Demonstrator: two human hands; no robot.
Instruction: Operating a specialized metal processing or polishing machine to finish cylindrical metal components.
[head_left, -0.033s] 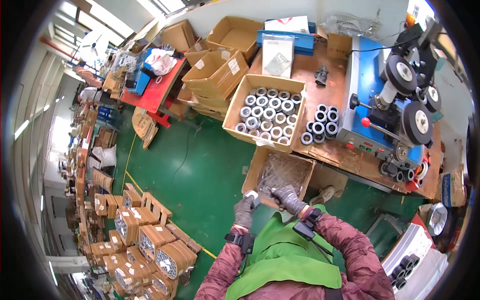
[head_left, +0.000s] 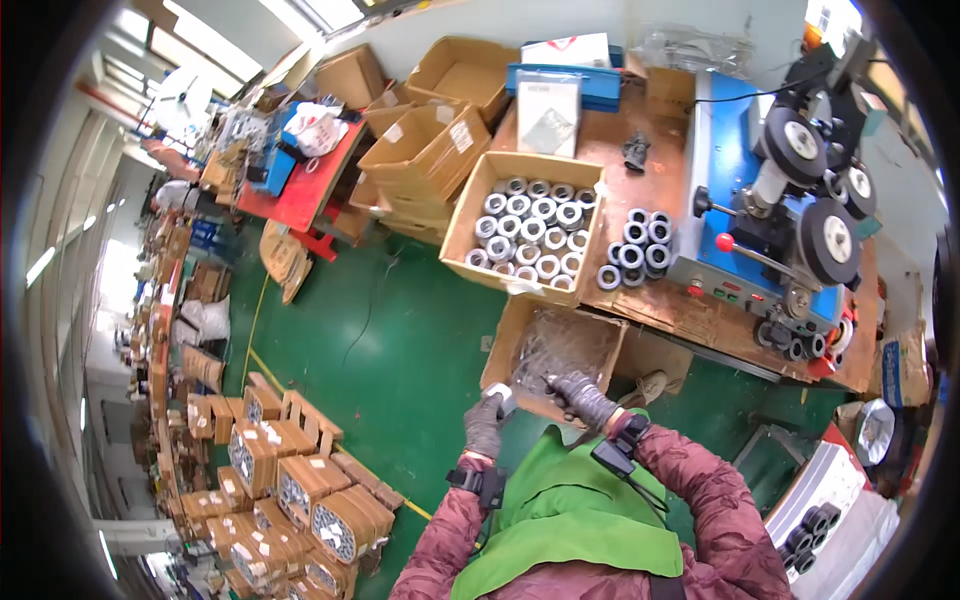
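Observation:
My left hand (head_left: 484,425), in a dark grey glove, is closed around a pale silvery metal ring (head_left: 507,400), tilted and partly covered by the fingers. Just right of it, my right hand (head_left: 585,398) is gloved too, its fingers pinched together. A small dark tip shows at those fingers, too small to name. Both hands are over the near edge of an open carton (head_left: 508,340) with crumpled clear plastic (head_left: 560,345) inside. Beyond it, a larger cardboard box (head_left: 462,235) on the bench holds rows of similar metal rings (head_left: 543,209).
More rings (head_left: 634,254) stand stacked on the brown bench (head_left: 640,305), beside a blue machine (head_left: 715,250) with dark wheels. Empty cartons (head_left: 425,150) stand at the back left. Packed boxes (head_left: 300,480) stand on the green floor at left. Dark rings (head_left: 805,540) lie at lower right.
The whole view has shifted slightly. Both hands keep nearly the same pose, the left still around the metal ring.

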